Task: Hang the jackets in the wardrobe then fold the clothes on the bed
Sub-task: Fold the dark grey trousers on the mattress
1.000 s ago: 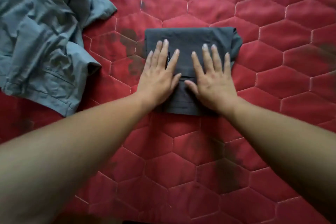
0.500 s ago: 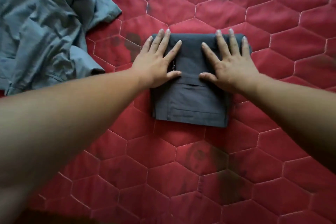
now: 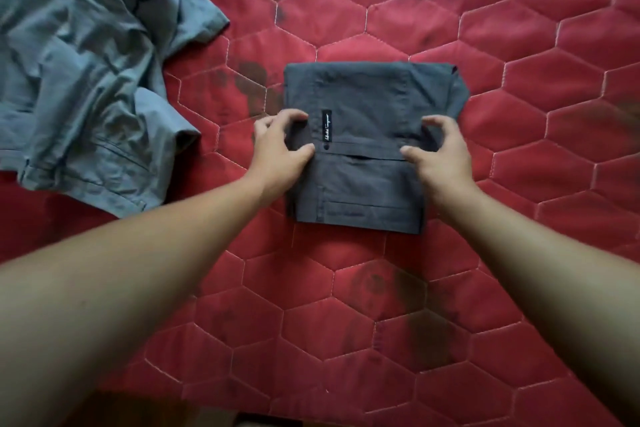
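A dark grey garment [image 3: 363, 94], folded into a neat rectangle with a small black label on top, lies in the middle of the red quilted bed [image 3: 519, 114]. My left hand [image 3: 280, 146] curls its fingers and thumb round the left edge of the folded garment. My right hand [image 3: 440, 149] grips the right edge in the same way, thumb on top. A crumpled blue-grey shirt [image 3: 90, 80] lies unfolded at the upper left, apart from both hands.
The red bedcover has hexagon stitching and several dark smudges. Its near edge runs along the bottom of the view, with a dark floor strip [image 3: 138, 416] below it.
Both hands were flat on top of the folded garment, fingers spread. They have slid outward and now curl round its left and right edges.
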Demonstrator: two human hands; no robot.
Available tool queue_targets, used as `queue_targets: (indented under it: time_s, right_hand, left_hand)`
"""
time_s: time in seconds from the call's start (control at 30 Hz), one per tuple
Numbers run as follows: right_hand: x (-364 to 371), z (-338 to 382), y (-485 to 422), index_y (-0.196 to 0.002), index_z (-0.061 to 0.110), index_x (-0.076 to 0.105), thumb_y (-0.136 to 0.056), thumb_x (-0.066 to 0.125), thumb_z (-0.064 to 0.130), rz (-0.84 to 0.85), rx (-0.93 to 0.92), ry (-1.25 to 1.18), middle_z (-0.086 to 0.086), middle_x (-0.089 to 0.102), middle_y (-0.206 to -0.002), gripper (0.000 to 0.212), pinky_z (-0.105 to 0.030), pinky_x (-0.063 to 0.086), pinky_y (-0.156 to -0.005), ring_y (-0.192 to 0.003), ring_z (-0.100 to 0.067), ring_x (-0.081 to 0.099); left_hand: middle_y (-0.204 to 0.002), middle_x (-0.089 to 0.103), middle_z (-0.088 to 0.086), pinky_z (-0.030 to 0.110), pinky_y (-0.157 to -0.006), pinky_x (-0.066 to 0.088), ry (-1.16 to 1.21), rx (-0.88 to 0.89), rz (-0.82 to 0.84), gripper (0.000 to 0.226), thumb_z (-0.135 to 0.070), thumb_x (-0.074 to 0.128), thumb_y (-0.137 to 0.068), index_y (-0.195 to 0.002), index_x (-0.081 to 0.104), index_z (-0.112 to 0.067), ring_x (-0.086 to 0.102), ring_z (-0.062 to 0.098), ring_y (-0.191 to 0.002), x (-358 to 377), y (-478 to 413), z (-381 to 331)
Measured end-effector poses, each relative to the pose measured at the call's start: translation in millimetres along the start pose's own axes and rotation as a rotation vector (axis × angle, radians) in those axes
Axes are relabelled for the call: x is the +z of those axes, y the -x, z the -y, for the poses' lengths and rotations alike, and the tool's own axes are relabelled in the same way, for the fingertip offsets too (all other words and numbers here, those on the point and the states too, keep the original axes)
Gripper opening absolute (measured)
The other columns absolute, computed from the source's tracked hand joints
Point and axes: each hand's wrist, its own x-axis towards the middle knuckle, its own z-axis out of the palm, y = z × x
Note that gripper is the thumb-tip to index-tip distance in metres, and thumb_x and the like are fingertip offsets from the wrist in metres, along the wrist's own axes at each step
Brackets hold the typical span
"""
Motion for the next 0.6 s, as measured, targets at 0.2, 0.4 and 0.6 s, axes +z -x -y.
queue_targets:
  time_s: [0.2,0.4,0.6]
  right_hand:
    - [-9,19,-5,-0.106,0.021,0.072,-0.072,0.075,-0.010,0.312,0.141,-0.194,-0.004,0.071,-0.105,0.046,-0.037,0.055,-0.095,-0.100,-0.020,0.065]
    - [-19,52,38,-0.138,0.019,0.053,-0.078,0.073,0.013,0.396,-0.290,0.525,-0.010,0.066,-0.127,0.063,-0.028,0.044,-0.100,-0.118,-0.027,0.060]
    - [-54,129,97,-0.138,0.032,0.039,-0.077,0.067,0.029,0.418,-0.332,0.701,-0.014,0.058,-0.104,0.068,-0.040,0.050,-0.092,-0.106,-0.039,0.060]
  left_hand:
    - [-0.114,0.067,0.012,0.046,-0.098,0.053,0.286,-0.112,0.184,0.041,0.007,0.069,-0.081,-0.112,0.062,-0.020,0.064,0.023,-0.099,-12,-6,-9]
    - [-0.127,0.065,0.004,0.039,-0.107,0.047,0.010,0.037,0.254,0.059,0.005,0.065,-0.077,-0.132,0.058,-0.014,0.062,0.017,-0.117,-32,31,-22]
    - [-0.134,0.061,0.003,0.033,-0.111,0.040,-0.219,0.152,0.179,0.062,-0.006,0.069,-0.078,-0.138,0.055,-0.019,0.056,0.017,-0.125,-90,89,-81]
